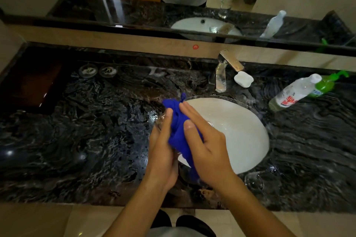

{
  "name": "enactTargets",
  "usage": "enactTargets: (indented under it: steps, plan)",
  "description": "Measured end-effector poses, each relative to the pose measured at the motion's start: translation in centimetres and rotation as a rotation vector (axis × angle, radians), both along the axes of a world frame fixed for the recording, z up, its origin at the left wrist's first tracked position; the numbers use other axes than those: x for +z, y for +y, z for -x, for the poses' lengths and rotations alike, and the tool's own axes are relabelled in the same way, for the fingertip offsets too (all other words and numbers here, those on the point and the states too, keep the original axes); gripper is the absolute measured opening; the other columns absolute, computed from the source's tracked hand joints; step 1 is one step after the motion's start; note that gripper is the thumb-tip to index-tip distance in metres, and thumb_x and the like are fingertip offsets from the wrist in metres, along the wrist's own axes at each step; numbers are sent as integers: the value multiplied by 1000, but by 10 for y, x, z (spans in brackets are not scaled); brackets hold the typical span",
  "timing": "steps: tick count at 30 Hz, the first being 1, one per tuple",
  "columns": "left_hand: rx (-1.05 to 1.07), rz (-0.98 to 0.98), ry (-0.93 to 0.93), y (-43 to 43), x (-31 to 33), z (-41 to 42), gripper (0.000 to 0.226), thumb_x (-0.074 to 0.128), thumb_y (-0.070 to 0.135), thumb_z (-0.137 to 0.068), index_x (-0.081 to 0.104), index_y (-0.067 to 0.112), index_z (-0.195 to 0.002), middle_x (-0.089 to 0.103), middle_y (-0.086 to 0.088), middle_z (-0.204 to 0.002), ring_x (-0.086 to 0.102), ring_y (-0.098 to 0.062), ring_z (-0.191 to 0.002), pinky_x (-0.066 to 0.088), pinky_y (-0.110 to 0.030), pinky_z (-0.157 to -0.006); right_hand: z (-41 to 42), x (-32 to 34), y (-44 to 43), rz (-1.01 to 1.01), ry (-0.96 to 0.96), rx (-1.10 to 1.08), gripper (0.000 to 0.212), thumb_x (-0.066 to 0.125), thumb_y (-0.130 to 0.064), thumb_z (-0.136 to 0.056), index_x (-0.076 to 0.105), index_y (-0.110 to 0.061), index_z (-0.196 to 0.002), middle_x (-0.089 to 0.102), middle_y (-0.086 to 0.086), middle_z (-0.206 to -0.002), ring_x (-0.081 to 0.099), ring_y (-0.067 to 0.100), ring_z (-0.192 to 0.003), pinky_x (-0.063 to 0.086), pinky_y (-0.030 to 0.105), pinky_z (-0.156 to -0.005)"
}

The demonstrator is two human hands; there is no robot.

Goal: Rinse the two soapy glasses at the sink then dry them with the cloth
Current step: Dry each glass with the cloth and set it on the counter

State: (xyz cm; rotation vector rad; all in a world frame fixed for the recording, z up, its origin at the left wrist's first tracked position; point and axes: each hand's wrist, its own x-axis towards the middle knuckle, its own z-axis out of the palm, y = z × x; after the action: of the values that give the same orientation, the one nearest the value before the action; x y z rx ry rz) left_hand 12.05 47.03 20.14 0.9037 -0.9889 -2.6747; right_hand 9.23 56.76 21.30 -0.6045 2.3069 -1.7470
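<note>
L hand holds glass, R hand pinches blue cloth; bottle label unreadable.

Bare forearms, left hand, right hand; grey garment at waist; dark shoes.

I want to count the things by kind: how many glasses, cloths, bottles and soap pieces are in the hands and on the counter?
Glasses: 2, the held glass and the other glass on the counter
Cloths: 1, the blue cloth
Bottles: 2, the clear bottle and the green pump bottle
Soap pieces: 1, the white soap
Total: 6
</note>
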Motion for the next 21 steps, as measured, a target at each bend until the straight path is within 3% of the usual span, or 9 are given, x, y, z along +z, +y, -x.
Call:
enactTargets:
  steps: [3, 6, 8, 10, 14, 16, 18, 20, 21]
  plan:
    - [-77, 61, 3, -2, 5, -1, 65, 66, 53, -76, 65, 19, -131, 76, -8, -119, 75, -22, -104, 61, -29, -70, 15, 14, 5, 33, -234, 31, 36, 50, -30, -107, 59, -30, -142, 69, -8, -133, 64, 0, -121, 52, 26, -102]
    - [-227, 57, -11, -9, 4, -4, 70, 71, 56, -77, 61, 20, -135, 76, -7, -120, 75, -25, -103, 63, -40, -75, 29, 23, 8, 86, -394, -47, 29, 48, -29, -108, 74, -23, -120, 76, 13, -89, 66, 11, -75, 53, 27, -70]
    - [-306, 34, 17, -16, 0, -6, 66, 86, 41, -77, 60, 19, -133, 75, -7, -120, 75, -29, -101, 63, -47, -79, 34, 23, 9, 251, -585, -182, 30, 49, -32, -107, 74, -14, -108, 73, 24, -93, 63, 26, -74, 52, 37, -68]
    - [-345, 105, 18, -24, -4, -7, 62, 85, 15, -69, 63, 18, -127, 76, -8, -116, 74, -33, -99, 63, -48, -79, 41, 24, 12, 386, -685, -280, 30, 49, -34, -106, 71, -14, -106, 75, 14, -97, 67, 28, -83, 55, 43, -75]
    - [-420, 635, -15, -27, -12, -7, 67, 94, 18, -55, 66, 20, -115, 79, 3, -99, 75, -17, -93, 61, -35, -78, 44, 30, 18, 117, -205, -36, 30, 42, -29, -110, 72, -25, -110, 75, -5, -89, 68, 11, -78, 54, 29, -72]
    - [-425, 877, 19, -23, -14, -9, 51, 84, 39, -58, 66, 24, -103, 77, 13, -88, 71, 4, -86, 55, -17, -74, 34, 23, 12, -207, 137, 237, 34, 45, -35, -107, 69, -26, -129, 74, -8, -115, 68, 5, -107, 52, 25, -91]
    - [-377, 1078, 66, -21, -18, -9, 38, 65, 46, -67, 58, 28, -100, 64, 19, -82, 60, 22, -89, 47, -4, -74, 26, 10, 5, -435, 466, 369, 40, 48, -41, -103, 66, -23, -135, 64, -6, -140, 52, 8, -136, 39, 28, -115]
    - [-327, 1106, 109, -23, -20, -10, 29, 69, 35, -70, 60, 34, -96, 63, 15, -83, 64, 13, -90, 52, -12, -72, 25, 10, 1, -439, 439, 333, 45, 50, -47, -101, 65, -24, -136, 59, -6, -146, 46, 6, -142, 34, 27, -120]
    - [-320, 1092, 120, -23, -20, -10, 26, 72, 32, -67, 63, 33, -92, 68, 8, -81, 69, 1, -85, 58, -27, -69, 27, 13, 1, -412, 354, 280, 47, 51, -50, -99, 65, -26, -137, 60, -7, -146, 46, 4, -141, 36, 28, -119]
